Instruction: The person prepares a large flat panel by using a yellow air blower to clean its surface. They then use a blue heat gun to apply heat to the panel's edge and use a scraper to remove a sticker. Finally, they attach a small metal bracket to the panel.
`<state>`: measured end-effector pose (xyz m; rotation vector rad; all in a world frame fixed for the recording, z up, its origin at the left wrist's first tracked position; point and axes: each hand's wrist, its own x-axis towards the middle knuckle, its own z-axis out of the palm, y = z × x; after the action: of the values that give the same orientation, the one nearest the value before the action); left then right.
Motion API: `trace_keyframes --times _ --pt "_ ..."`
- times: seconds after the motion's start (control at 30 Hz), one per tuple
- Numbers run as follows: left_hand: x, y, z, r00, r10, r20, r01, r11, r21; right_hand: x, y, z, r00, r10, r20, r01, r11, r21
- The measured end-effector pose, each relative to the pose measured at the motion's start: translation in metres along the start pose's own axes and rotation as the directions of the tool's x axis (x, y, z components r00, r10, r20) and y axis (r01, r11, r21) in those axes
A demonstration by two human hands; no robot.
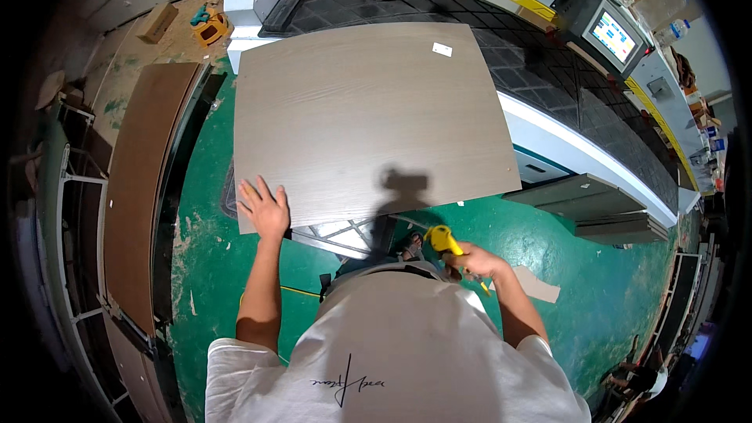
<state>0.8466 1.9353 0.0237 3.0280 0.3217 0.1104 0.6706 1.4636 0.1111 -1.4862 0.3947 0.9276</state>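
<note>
Head view: our left hand (pixel 266 210) is spread flat on the big panel (pixel 368 117), clasping nothing; our right hand (pixel 479 260) has its grip wrapped round a yellow tool (pixel 442 240). Panel's right in front of us, beside the dark bed (pixel 533 70). We'd keep that palm flat, tool off the face. Looks smooth, wood-grained, roughly rectangular.

Pale wood-grain panel (pixel 352 117) lying flat, yellow tool (pixel 443 240) beyond its near edge.
From my end I see the panel broad and four-cornered, faintly streaked, a small white label (pixel 442 49) near its far right corner; the tool, gripped in the right hand (pixel 479 260), points its rounded head toward the panel, apart from it, its exact kind unclear to me.
</note>
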Motion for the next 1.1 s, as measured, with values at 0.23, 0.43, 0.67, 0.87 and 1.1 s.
trace_keyframes --times 0.23,0.43,0.67,0.87,1.1 --pt "0.037 0.038 -0.011 0.908 0.417 0.023 -0.409 0.899 -0.156 0.045 -0.053 0.050 0.928 -0.057 -0.367 0.116 0.983 0.140" --pt "0.010 0.089 -0.024 0.785 0.609 0.112 -0.317 0.551 -0.772 0.118 -0.119 0.097 0.869 -0.226 -0.440 0.360 0.899 0.250" --pt "-0.038 0.107 -0.083 0.736 0.449 0.507 0.673 -0.407 -0.617 0.151 -0.227 0.072 0.616 -0.657 0.434 0.781 0.440 -0.443" --pt "-0.073 0.052 -0.095 0.779 -0.066 0.624 0.483 -0.572 -0.663 0.083 -0.432 -0.191 0.150 -0.959 -0.240 0.357 0.279 -0.892" --pt "-0.150 0.028 -0.109 0.782 -0.439 0.441 0.600 0.340 -0.725 0.063 -0.573 -0.354 0.059 -0.924 -0.377 -0.382 0.328 -0.864"
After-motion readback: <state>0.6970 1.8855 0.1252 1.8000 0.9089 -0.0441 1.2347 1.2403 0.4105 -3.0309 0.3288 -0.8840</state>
